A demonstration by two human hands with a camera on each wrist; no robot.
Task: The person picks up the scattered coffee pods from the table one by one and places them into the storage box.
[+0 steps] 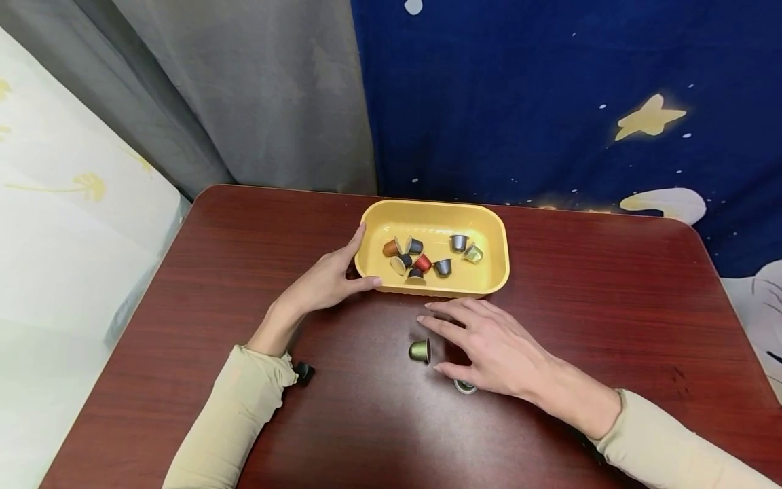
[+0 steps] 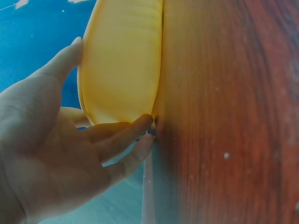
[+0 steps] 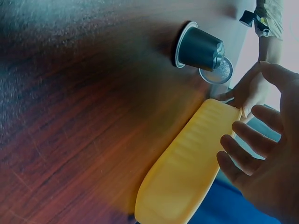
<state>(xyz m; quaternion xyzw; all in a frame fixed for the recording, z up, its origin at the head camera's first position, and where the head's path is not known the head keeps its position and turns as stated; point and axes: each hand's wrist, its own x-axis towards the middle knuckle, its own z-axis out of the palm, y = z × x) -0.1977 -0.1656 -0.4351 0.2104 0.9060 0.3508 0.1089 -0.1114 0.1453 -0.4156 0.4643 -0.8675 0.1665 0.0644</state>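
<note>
My left hand [image 1: 324, 277] holds the left end of a yellow plastic bin [image 1: 440, 291], its thumb on the near rim and its fingers against the end wall. Several coffee capsules lie in the bin, among them a red one [image 1: 422, 263], an orange one [image 1: 391, 248] and a silver one [image 1: 459, 243]. Over the table in front of the bin hovers my right hand [image 1: 497, 350], fingers spread and holding nothing. A green coffee capsule [image 1: 419, 350] lies on its side just left of its thumb. Another capsule [image 1: 466, 387] is partly hidden beneath that hand.
The dark red wooden table [image 1: 342, 421] has a glossy top. Its back edge meets a grey curtain [image 1: 263, 95] and a blue star-patterned curtain [image 1: 519, 95]. A small black object [image 1: 303, 373] is at the left sleeve cuff.
</note>
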